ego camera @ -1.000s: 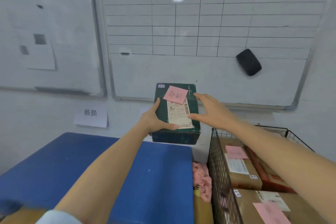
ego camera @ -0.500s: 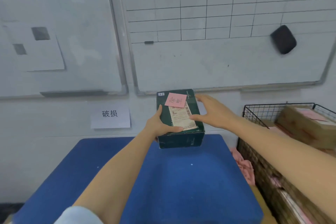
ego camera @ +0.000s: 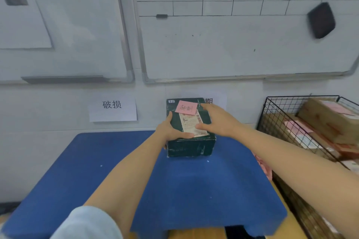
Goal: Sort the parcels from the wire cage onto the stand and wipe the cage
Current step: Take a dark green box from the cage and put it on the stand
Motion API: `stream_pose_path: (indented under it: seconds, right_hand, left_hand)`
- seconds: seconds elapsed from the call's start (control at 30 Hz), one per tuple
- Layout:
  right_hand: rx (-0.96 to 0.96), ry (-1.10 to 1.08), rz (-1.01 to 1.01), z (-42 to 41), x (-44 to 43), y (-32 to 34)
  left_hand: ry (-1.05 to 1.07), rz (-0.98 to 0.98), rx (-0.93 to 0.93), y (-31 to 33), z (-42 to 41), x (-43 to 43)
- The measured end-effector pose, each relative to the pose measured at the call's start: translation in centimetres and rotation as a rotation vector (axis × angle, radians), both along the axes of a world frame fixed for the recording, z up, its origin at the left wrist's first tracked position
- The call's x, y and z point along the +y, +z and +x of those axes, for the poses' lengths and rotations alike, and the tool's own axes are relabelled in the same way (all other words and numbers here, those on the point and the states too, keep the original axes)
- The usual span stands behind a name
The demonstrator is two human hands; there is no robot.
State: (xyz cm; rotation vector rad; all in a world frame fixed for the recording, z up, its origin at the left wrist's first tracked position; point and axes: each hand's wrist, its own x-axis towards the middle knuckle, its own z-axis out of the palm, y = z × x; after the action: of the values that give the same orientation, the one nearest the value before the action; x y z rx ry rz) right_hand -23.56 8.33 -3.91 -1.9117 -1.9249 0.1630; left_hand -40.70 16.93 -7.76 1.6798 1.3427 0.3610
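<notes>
A dark green parcel (ego camera: 191, 146) with a white shipping label and a pink note on top sits on the far part of the blue stand (ego camera: 136, 176), near the wall. My left hand (ego camera: 171, 131) grips its left side and near top edge. My right hand (ego camera: 217, 120) lies over its top right side. The black wire cage (ego camera: 279, 114) stands at the right and holds several brown cardboard parcels (ego camera: 328, 120) with pink notes.
A pink cloth (ego camera: 263, 167) hangs between the stand and the cage. Paper signs (ego camera: 112, 109) are taped to the wall behind the stand, one partly hidden by the parcel. Two whiteboards hang above, with a black eraser (ego camera: 321, 19) on the right one.
Both hands brought the green parcel from above the cage's edge leftward and down onto the far part of the blue stand. My view turned left and lower.
</notes>
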Motion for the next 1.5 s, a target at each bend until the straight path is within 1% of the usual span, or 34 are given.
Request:
stream_pose_path:
  seconds: [0.27, 0.47, 0.57, 0.73, 0.97, 1.23, 1.3, 1.43, 1.5]
  right_hand:
    - [-0.011, -0.031, -0.095, 1.2, 1.9, -2.4]
    - [-0.003, -0.01, -0.171, 2.4, 3.1, -4.0]
    - [0.017, -0.001, -0.266, 2.7, 3.4, -4.8]
    - [-0.026, 0.048, -0.378, 2.7, 4.1, -6.2]
    - [-0.127, 0.031, -0.454, 2.7, 5.3, -7.6]
    - [-0.177, 0.051, -0.438, 2.5, 5.3, -7.8]
    - [-0.177, 0.055, -0.442, 2.5, 5.0, -7.6]
    - [-0.099, 0.03, -0.362, 2.9, 4.1, -5.6]
    - [-0.108, 0.01, -0.301, 3.5, 3.6, -3.7]
  left_hand:
    - [0.041, -0.087, 0.003, -1.4, 0.3, 1.6]
    - [0.041, -0.083, 0.02, -2.2, 0.6, 2.6]
    - [0.041, -0.079, 0.047, -2.9, 0.6, 2.9]
    - [0.065, -0.162, 0.002, -4.2, 1.0, 2.9]
    - [0.043, -0.194, -0.02, -5.1, 0.7, 4.1]
    - [-0.044, -0.201, 0.053, -5.4, 1.2, 4.6]
    - [-0.092, -0.133, 0.113, -5.3, 1.3, 4.4]
    - [-0.182, 0.182, 0.281, -3.3, 1.1, 4.5]
    - [-0.226, 0.318, 0.301, -1.4, 1.2, 4.8]
